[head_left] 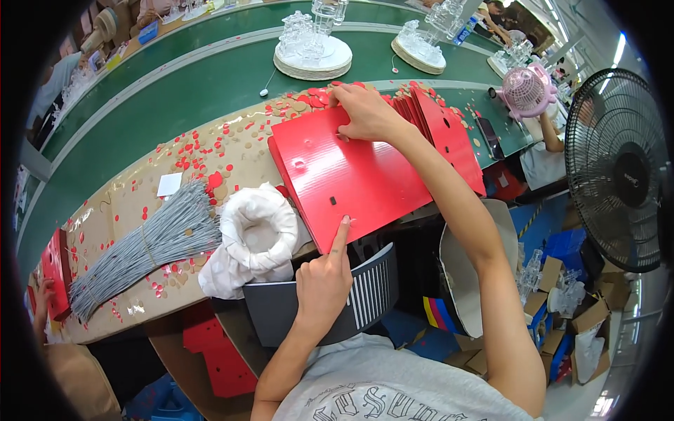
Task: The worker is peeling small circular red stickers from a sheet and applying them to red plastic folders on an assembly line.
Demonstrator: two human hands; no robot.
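A glossy red cardboard sheet (pixel 365 179), with small punched holes and dents, lies tilted at the table's near edge, on top of other red sheets. My right hand (pixel 368 116) grips its far edge, fingers curled at the rim and thumb on the upper face beside a hole. On the near left corner area, my left hand (pixel 323 288) presses its stretched index finger against a small mark; its other fingers are curled and hold nothing. To the right leans a fanned stack of red sheets (pixel 449 137) with dark holes. Red and brown punched-out bits (pixel 309 102) lie beyond the sheet.
Left of the sheet are a white cloth-wrapped ring (pixel 258 228) and a bundle of grey wire ties (pixel 151 245). A dark slatted bin (pixel 281 309) stands below the edge. Beyond runs a green conveyor (pixel 210 88) with clear-part assemblies. A black fan (pixel 618 172) stands right.
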